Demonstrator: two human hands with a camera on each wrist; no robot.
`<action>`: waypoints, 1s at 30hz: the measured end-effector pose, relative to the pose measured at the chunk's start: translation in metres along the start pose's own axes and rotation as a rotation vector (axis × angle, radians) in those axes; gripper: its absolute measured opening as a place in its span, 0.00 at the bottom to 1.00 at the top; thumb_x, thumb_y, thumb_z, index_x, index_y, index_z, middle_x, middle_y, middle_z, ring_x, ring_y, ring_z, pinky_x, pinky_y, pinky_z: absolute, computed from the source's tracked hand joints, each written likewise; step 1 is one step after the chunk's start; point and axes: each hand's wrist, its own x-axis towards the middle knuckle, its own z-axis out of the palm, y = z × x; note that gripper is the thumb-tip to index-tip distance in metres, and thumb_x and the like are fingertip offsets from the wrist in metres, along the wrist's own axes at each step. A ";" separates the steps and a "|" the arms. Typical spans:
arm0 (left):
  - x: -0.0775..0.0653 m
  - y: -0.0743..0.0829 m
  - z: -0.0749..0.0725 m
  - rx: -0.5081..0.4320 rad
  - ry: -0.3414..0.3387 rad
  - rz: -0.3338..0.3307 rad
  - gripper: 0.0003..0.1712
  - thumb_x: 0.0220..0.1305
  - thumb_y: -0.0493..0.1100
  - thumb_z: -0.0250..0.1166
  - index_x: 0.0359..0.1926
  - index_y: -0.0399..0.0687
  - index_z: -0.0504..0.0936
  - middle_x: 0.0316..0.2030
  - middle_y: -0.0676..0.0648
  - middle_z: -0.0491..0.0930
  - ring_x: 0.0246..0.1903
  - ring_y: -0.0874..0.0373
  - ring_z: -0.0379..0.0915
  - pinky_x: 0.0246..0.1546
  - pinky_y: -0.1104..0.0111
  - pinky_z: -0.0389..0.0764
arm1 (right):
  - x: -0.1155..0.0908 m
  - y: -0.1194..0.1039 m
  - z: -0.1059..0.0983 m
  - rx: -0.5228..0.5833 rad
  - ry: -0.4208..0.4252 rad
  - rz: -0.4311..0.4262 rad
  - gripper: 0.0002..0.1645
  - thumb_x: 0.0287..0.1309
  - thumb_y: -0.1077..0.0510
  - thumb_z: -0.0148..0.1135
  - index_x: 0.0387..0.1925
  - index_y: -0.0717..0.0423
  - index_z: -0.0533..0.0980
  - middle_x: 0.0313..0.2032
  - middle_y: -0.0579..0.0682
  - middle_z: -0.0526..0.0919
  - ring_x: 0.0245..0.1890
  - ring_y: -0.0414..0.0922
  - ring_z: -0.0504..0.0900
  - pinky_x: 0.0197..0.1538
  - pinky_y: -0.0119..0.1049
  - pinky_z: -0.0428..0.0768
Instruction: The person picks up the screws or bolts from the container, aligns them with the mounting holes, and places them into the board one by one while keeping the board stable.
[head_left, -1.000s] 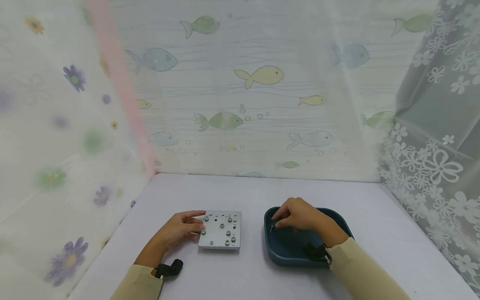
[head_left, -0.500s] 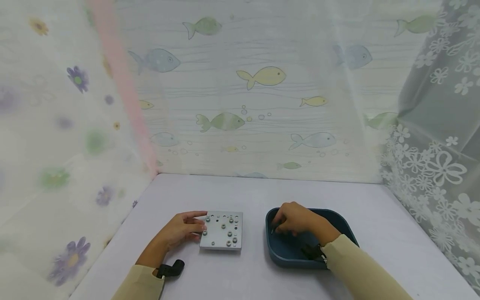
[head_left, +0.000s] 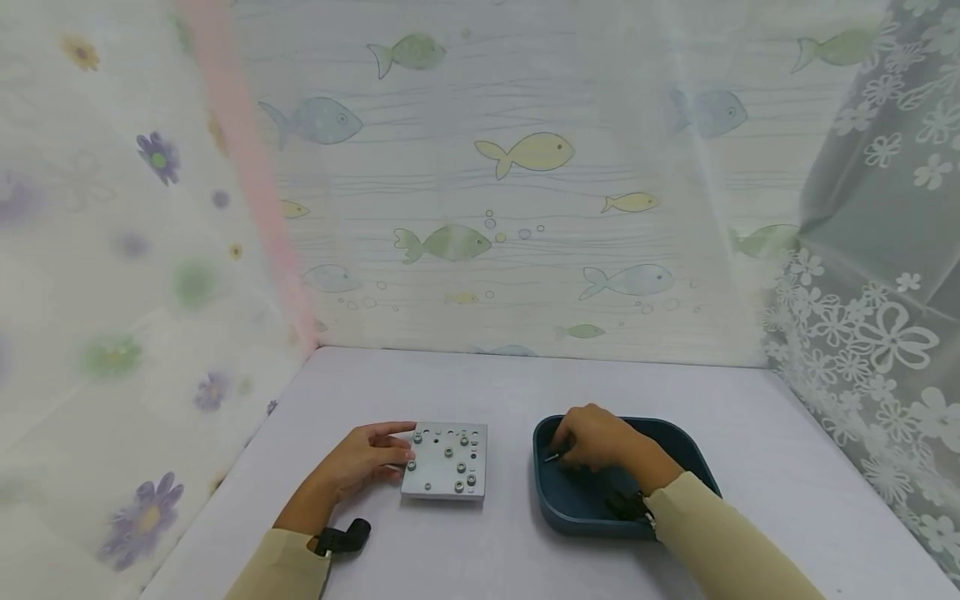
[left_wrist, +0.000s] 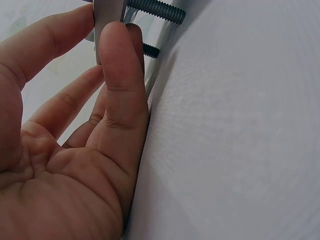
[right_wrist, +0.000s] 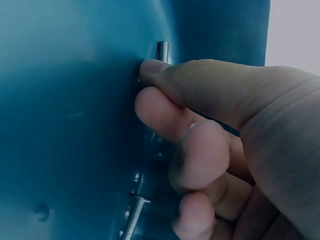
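My left hand (head_left: 366, 457) rests on the table and holds the left edge of a square grey metal plate (head_left: 435, 475), its thumb at the rim. Several bolts (head_left: 448, 452) stand in the plate; in the left wrist view the threaded shank (left_wrist: 160, 11) of one sticks out on its table side. Inside the blue tray (head_left: 573, 523), my right hand (head_left: 598, 437) pinches a small bolt (right_wrist: 162, 51) between thumb and forefinger. Its threaded end shows past the thumb; the rest is hidden by the fingers. Another bolt (right_wrist: 134, 218) lies in the tray near the curled fingers.
A white-covered table (head_left: 465, 550) bears both plate and tray, with a gap between them. Curtains printed with fish (head_left: 525, 154) and flowers hang at the back and on the left; a lacy one (head_left: 885, 333) is at right.
My right hand has shifted slightly inside the tray, and the pinched bolt has turned from pointing down to lying nearly sideways. The left hand stays at the plate.
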 end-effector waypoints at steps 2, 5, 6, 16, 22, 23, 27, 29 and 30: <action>0.000 0.000 0.000 -0.001 0.001 -0.008 0.41 0.59 0.41 0.77 0.72 0.48 0.74 0.50 0.42 0.85 0.42 0.52 0.83 0.39 0.64 0.88 | -0.001 0.000 0.000 -0.008 0.012 0.001 0.10 0.58 0.60 0.76 0.42 0.50 0.90 0.21 0.40 0.84 0.15 0.42 0.81 0.23 0.37 0.82; 0.000 0.001 0.000 0.000 0.002 -0.014 0.40 0.59 0.41 0.78 0.72 0.49 0.74 0.50 0.42 0.85 0.42 0.52 0.84 0.39 0.64 0.88 | -0.002 -0.001 0.000 -0.012 0.020 0.008 0.09 0.57 0.60 0.76 0.41 0.51 0.89 0.21 0.40 0.84 0.17 0.42 0.81 0.24 0.37 0.82; 0.000 0.001 0.000 0.003 0.002 -0.012 0.40 0.59 0.41 0.78 0.72 0.48 0.74 0.50 0.42 0.85 0.42 0.52 0.84 0.39 0.64 0.88 | -0.002 -0.002 0.000 -0.010 0.022 0.013 0.08 0.57 0.60 0.76 0.40 0.51 0.89 0.21 0.40 0.84 0.18 0.42 0.82 0.24 0.37 0.83; 0.000 0.000 0.000 -0.001 0.006 0.001 0.40 0.59 0.40 0.77 0.72 0.47 0.74 0.50 0.42 0.84 0.41 0.52 0.83 0.39 0.63 0.88 | -0.001 -0.002 0.001 -0.023 0.028 0.026 0.04 0.57 0.61 0.75 0.34 0.48 0.89 0.21 0.40 0.84 0.21 0.40 0.83 0.24 0.35 0.83; 0.000 -0.002 0.000 0.004 0.001 0.004 0.40 0.59 0.41 0.77 0.72 0.47 0.74 0.50 0.42 0.85 0.42 0.52 0.83 0.39 0.63 0.88 | -0.002 -0.004 -0.005 0.015 0.050 -0.019 0.04 0.60 0.61 0.71 0.34 0.49 0.89 0.21 0.39 0.84 0.22 0.40 0.82 0.25 0.35 0.83; 0.000 -0.002 0.000 0.007 0.003 0.004 0.40 0.59 0.41 0.77 0.72 0.47 0.74 0.50 0.42 0.85 0.42 0.52 0.83 0.39 0.63 0.88 | -0.002 -0.005 -0.006 0.023 0.056 -0.029 0.04 0.61 0.61 0.71 0.34 0.49 0.89 0.21 0.40 0.84 0.22 0.40 0.82 0.26 0.35 0.83; -0.001 -0.001 0.000 0.011 0.009 0.001 0.40 0.59 0.41 0.77 0.72 0.48 0.74 0.50 0.42 0.85 0.42 0.52 0.83 0.40 0.63 0.88 | -0.002 -0.011 -0.012 0.059 0.077 -0.065 0.04 0.63 0.61 0.69 0.34 0.51 0.88 0.21 0.41 0.85 0.22 0.40 0.82 0.28 0.35 0.83; -0.001 -0.001 0.000 0.010 0.005 0.001 0.40 0.59 0.41 0.77 0.72 0.48 0.74 0.50 0.42 0.85 0.42 0.51 0.83 0.40 0.63 0.88 | -0.003 -0.014 -0.014 0.074 0.083 -0.067 0.04 0.64 0.60 0.68 0.35 0.51 0.87 0.22 0.41 0.85 0.23 0.40 0.83 0.29 0.35 0.83; -0.001 -0.001 0.000 0.007 0.001 0.000 0.40 0.59 0.41 0.77 0.72 0.47 0.74 0.50 0.42 0.85 0.42 0.51 0.83 0.40 0.63 0.88 | -0.003 -0.014 -0.015 0.086 0.085 -0.068 0.04 0.64 0.60 0.68 0.35 0.52 0.87 0.23 0.41 0.86 0.24 0.41 0.83 0.31 0.35 0.83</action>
